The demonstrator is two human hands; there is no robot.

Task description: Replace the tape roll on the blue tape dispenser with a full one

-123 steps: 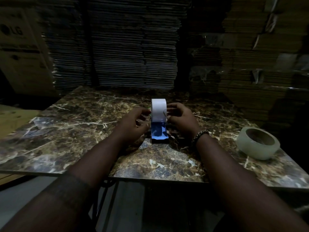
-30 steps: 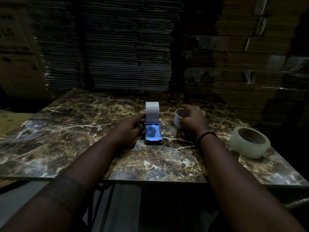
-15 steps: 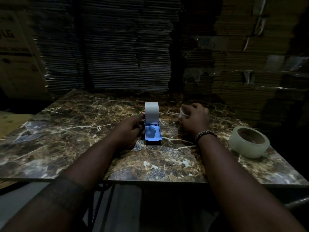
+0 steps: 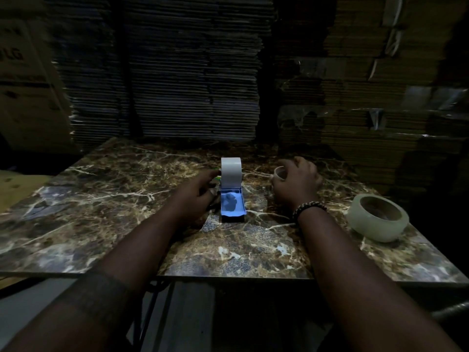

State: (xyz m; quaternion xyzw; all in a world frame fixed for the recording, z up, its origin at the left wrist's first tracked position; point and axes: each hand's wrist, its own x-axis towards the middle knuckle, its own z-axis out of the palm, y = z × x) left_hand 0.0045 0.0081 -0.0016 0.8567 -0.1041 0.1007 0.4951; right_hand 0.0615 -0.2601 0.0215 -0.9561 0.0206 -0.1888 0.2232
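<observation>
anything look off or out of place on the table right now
Nothing stands out. The blue tape dispenser stands upright with a white roll on it, the right hand holds a small core, and a clear tape roll lies flat.

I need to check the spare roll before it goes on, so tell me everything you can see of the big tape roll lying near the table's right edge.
The large tape roll lies flat on the marble table, hole facing up, near the right edge. Its thick winding looks pale, cloudy and translucent; the inner core looks brownish, like cardboard. It appears full. No loose end shows in this dim light. Nothing touches it but the table: the right hand is apart from it, further left and back.
</observation>
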